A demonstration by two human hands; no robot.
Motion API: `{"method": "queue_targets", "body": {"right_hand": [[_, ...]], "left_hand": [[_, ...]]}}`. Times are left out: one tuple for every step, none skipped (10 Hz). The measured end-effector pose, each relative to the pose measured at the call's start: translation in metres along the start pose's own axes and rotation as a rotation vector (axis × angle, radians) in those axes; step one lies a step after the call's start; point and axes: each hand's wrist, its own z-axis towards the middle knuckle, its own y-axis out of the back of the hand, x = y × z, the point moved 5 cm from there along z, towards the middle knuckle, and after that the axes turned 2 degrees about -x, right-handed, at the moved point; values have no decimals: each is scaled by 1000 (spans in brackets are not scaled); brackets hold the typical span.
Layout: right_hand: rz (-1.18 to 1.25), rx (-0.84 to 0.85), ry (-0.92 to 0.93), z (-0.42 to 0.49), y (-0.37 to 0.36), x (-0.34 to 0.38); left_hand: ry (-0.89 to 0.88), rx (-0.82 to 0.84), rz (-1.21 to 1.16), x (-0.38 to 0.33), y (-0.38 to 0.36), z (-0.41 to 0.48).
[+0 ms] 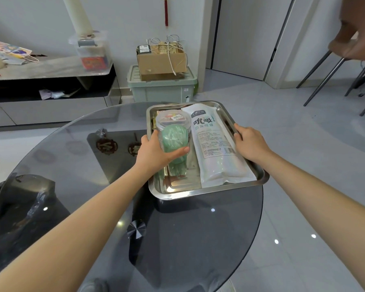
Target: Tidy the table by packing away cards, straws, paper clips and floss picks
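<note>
Head cam: left hand [156, 152] is wrapped around the clear jar of green floss picks [174, 134], in the steel tray [198, 193] just beside the white straw bag [213, 148]. The right hand [249, 144] hooks its fingers over the tray's right rim. Looks like packing's nearly done; next I'd guess the jar gets let go without tipping.
</note>
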Motion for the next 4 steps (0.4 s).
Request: {"method": "queue_targets", "body": {"right_hand": [[-51, -23, 14, -6, 1, 3], [-50, -6, 64, -19, 7, 18], [70, 1, 148, -29, 21, 51], [267, 8, 144, -40, 43, 89]], "left_hand": [[-5, 7, -52, 1, 5, -4], [-10, 74, -34, 5, 11, -14], [-61, 49, -81, -3, 35, -26], [-126, -21, -198, -24, 72, -41]]}}
